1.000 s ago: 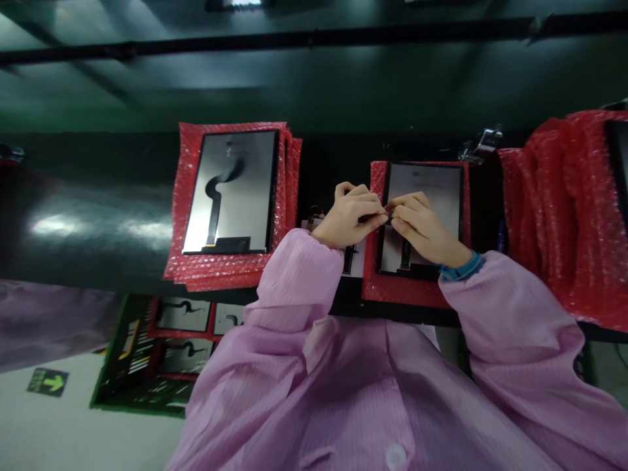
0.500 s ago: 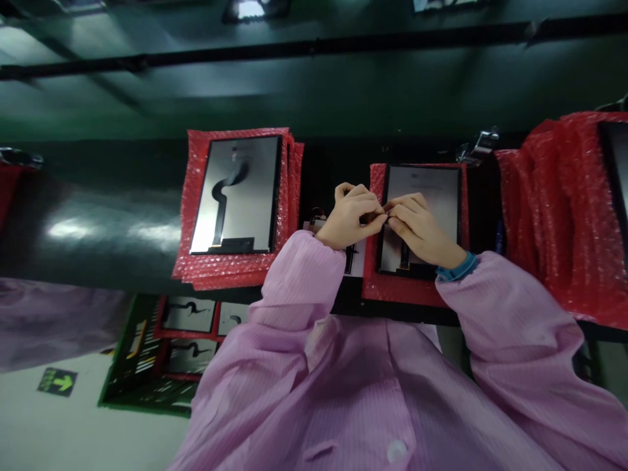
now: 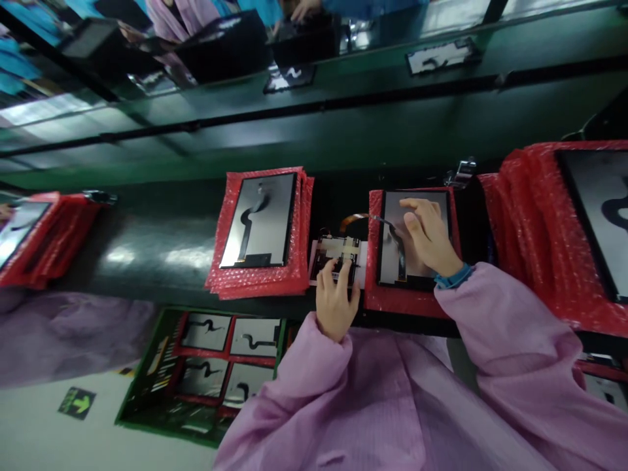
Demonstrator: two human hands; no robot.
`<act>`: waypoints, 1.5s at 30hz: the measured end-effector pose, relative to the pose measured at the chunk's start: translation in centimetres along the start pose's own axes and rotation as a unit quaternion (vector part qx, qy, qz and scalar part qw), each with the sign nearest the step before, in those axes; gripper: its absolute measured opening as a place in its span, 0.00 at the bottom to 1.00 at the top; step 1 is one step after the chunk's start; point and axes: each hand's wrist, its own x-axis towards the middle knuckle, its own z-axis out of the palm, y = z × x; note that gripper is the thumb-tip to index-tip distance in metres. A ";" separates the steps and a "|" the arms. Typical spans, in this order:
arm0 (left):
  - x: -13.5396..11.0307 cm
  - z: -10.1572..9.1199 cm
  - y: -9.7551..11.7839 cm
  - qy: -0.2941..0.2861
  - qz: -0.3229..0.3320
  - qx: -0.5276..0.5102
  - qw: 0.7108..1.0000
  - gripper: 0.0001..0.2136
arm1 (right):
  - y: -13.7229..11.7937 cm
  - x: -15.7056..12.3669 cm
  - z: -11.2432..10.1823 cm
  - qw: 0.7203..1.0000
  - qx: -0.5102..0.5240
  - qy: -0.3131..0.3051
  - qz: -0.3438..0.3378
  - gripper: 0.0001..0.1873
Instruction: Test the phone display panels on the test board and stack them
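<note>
A display panel [image 3: 391, 258] lies face down on red bubble wrap [image 3: 373, 288] in front of me. My right hand [image 3: 432, 237] rests over its right side, thumb and fingers apart, gripping nothing. An orange-brown ribbon cable [image 3: 354, 218] arches from the panel's black flex cable [image 3: 400, 248] towards a small black circuit board [image 3: 324, 252] with pale tape on it. How the cable's ends are joined is too small to tell. The fingertips of my left hand [image 3: 336, 302] touch the board's near part, fingers spread.
On the left is a stack of bubble wrap [image 3: 299, 284] topped by another panel [image 3: 267, 226]. A further red stack [image 3: 524, 229] stands right. Below left, a green crate [image 3: 142, 386] holds several panels. A metal clip [image 3: 461, 173] sits behind. People work across the bench.
My hands have parted from a pinch at the flex cable. The left moved left and down to the circuit board; the right opened over the panel. The view has tilted up.
</note>
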 end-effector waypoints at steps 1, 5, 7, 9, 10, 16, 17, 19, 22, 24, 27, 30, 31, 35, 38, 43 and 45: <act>-0.8 0.3 -0.1 -0.015 0.008 0.018 1.000 0.18 | 0.0 0.0 0.1 1.000 -0.003 0.005 -0.002 0.22; -1.5 0.8 -0.3 -0.035 0.016 0.045 0.998 0.17 | 0.2 0.0 0.0 1.000 -0.009 0.022 0.001 0.22; -1.3 0.8 -0.3 -0.036 0.018 0.044 0.998 0.16 | 0.3 0.0 -0.1 1.000 -0.006 0.027 0.009 0.23; -1.1 0.7 -0.2 -0.035 0.022 0.045 0.998 0.16 | 0.3 0.0 -0.4 0.999 -0.001 0.028 0.016 0.23; -1.0 0.6 -0.2 -0.035 0.022 0.047 0.998 0.17 | 0.3 0.1 -0.5 0.999 0.000 0.031 0.019 0.23; -0.8 0.6 -0.4 -0.040 0.014 0.035 0.998 0.15 | 0.2 0.3 -1.5 0.997 -0.008 0.071 0.031 0.21; -0.8 0.7 -0.5 -0.037 0.017 0.028 0.999 0.15 | 0.2 0.2 -1.8 0.996 -0.010 0.078 0.038 0.19; -0.8 0.8 -0.7 -0.024 0.015 0.010 1.000 0.15 | 0.3 -0.4 -2.6 0.994 -0.008 0.089 0.068 0.16; -0.9 0.9 -0.5 0.014 0.013 -0.043 0.999 0.18 | 0.4 -2.6 -3.9 0.989 -0.022 0.087 0.115 0.13; -0.9 0.8 0.1 0.027 0.038 -0.097 0.994 0.20 | 0.5 -4.7 -4.4 0.987 -0.056 0.073 0.134 0.13; -0.8 0.9 1.4 -0.014 0.089 -0.165 0.982 0.21 | 0.2 -7.9 -4.5 0.980 -0.101 0.050 0.163 0.15; -0.8 1.5 2.5 -0.057 0.090 -0.176 0.979 0.21 | -0.4 -10.3 -3.8 0.973 -0.123 0.055 0.188 0.18; -0.8 1.8 2.7 -0.059 0.081 -0.172 0.980 0.21 | -0.5 -10.8 -3.5 0.971 -0.123 0.064 0.196 0.19; -0.8 2.3 3.1 -0.059 0.071 -0.162 0.982 0.20 | -0.4 -11.5 -3.0 0.954 -0.056 0.114 0.272 0.28; -0.4 1.6 3.1 -0.082 0.066 -0.168 0.980 0.18 | -0.8 -11.1 -3.9 0.917 0.095 0.151 0.356 0.29; 2.6 -0.8 2.3 -0.189 0.030 -0.250 0.949 0.14 | -6.0 -8.9 -5.1 0.906 0.238 0.185 0.298 0.20; 4.7 -1.4 2.0 -0.171 -0.042 -0.320 0.931 0.16 | -9.0 -7.7 -4.5 0.934 0.226 0.160 0.226 0.19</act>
